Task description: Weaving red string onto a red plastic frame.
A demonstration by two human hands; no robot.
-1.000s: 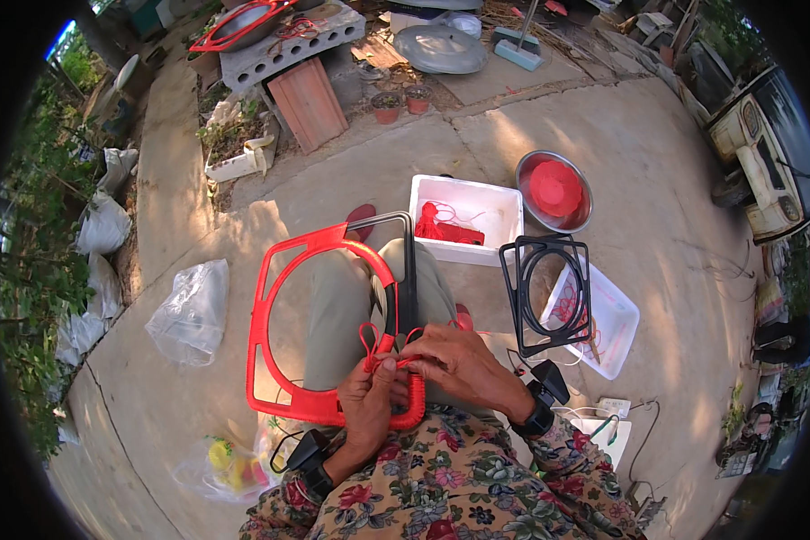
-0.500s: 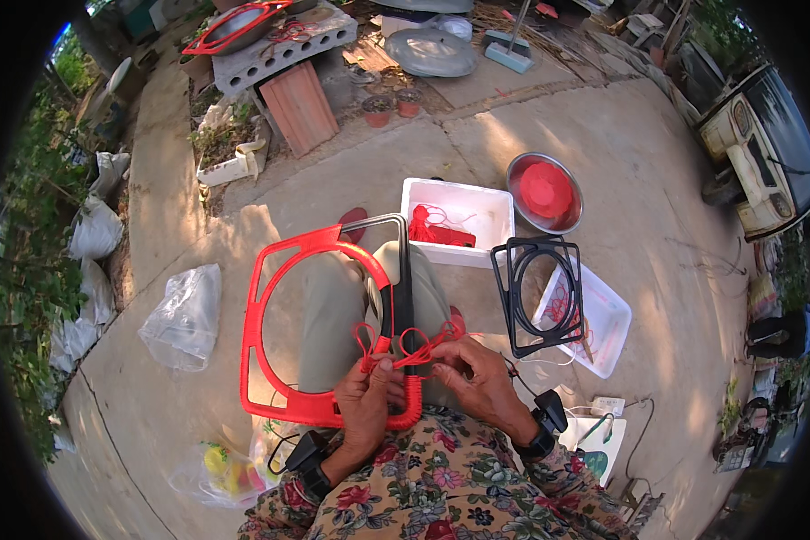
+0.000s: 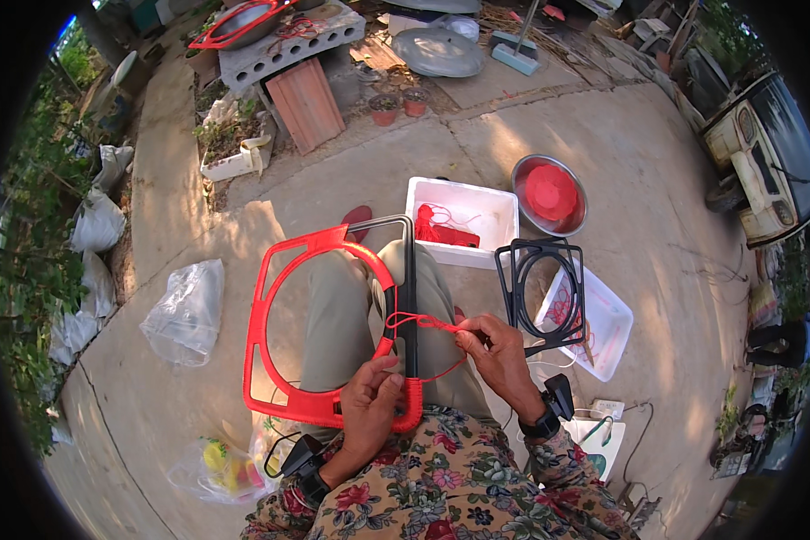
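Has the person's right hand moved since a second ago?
Yes. Against the white foam box, the right hand has shifted right in the picture, from below the box's middle toward its right end.

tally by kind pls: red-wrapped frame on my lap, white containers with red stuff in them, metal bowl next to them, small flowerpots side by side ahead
Red-wrapped frame: 1
White containers: 2
Metal bowl: 1
Small flowerpots: 2
Total: 6
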